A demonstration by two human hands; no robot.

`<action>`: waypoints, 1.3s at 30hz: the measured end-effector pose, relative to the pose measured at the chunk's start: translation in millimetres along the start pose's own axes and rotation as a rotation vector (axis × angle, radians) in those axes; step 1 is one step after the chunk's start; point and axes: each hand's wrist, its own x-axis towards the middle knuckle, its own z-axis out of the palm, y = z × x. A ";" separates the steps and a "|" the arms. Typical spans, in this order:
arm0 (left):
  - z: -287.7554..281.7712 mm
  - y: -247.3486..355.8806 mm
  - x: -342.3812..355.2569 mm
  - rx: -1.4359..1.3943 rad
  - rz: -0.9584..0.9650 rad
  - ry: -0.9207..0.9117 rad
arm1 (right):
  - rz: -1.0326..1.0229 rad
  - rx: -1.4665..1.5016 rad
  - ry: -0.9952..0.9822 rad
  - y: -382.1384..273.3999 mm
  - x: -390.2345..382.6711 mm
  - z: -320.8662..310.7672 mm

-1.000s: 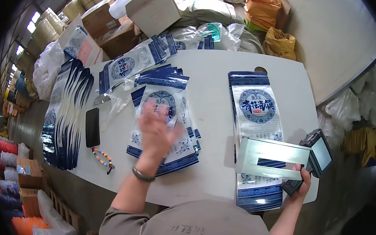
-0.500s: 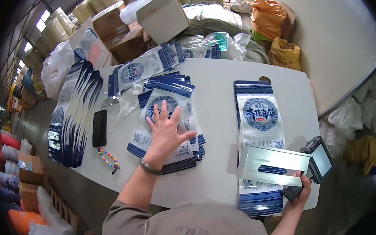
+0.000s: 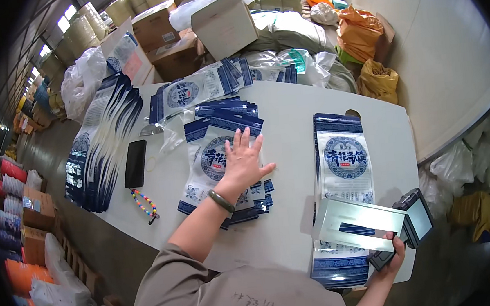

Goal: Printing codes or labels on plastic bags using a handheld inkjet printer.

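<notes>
My left hand [image 3: 243, 168] lies flat with fingers spread on the top pouch [image 3: 213, 156] of a loose, fanned pile of blue-and-white printed plastic pouches at mid-table. A dark bangle circles that wrist. At the right, my right hand [image 3: 393, 259] is wrapped around the dark grip of a handheld printer [image 3: 360, 212], which has a shiny metal guide plate with a slot and a small tilted screen. Its plate rests over or just above the lower part of a neat stack of the same pouches [image 3: 346, 161]; whether it touches cannot be told.
A phone [image 3: 135, 164] with a beaded strap lies left of the pile. Beyond it stands a long fanned row of pouches [image 3: 101, 142]. More pouches [image 3: 193, 90] lie along the table's far edge. Cartons [image 3: 225, 26] and sacks crowd behind; a pale wall [image 3: 440, 48] rises at right.
My left hand has shifted right across the pile, and the top pouch beneath it has turned and slid slightly. The right hand and printer stay about in place. The view has shifted a little.
</notes>
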 end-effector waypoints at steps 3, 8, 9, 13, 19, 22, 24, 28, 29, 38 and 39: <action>1.6 2.9 6.9 -0.042 -0.043 -0.107 | -0.050 -0.080 0.115 7.6 -5.3 23.2; -42.3 62.5 -5.6 -0.876 0.021 -0.415 | -0.085 -0.138 0.158 8.5 0.4 -8.5; -42.3 74.6 -11.8 -0.888 0.045 -0.447 | -0.082 -0.134 0.140 9.7 1.9 -5.6; -11.6 101.8 -7.3 -0.628 0.447 -0.201 | -0.001 -0.089 0.009 3.4 -0.8 6.2; 19.3 113.7 18.1 -0.363 0.657 -0.049 | -0.078 -0.132 0.130 5.2 -1.4 25.6; 5.4 116.0 10.6 -0.519 0.594 -0.009 | -0.083 -0.101 0.096 5.2 -2.2 18.6; -6.8 117.0 -4.9 -0.812 0.408 -0.119 | -0.086 -0.075 0.133 4.5 -2.7 19.6; -24.2 123.9 -48.4 -1.232 0.156 -0.627 | -0.072 -0.126 0.134 6.9 -1.3 21.8; -25.0 131.3 -54.3 -1.082 0.313 -0.351 | -0.098 -0.150 0.151 6.4 -1.3 23.6; 16.9 95.2 9.7 -1.465 -0.005 -0.266 | -0.115 0.175 -0.058 0.4 7.1 13.8; 22.6 94.1 13.6 -1.394 0.029 -0.197 | -0.116 0.173 -0.063 0.7 7.0 16.2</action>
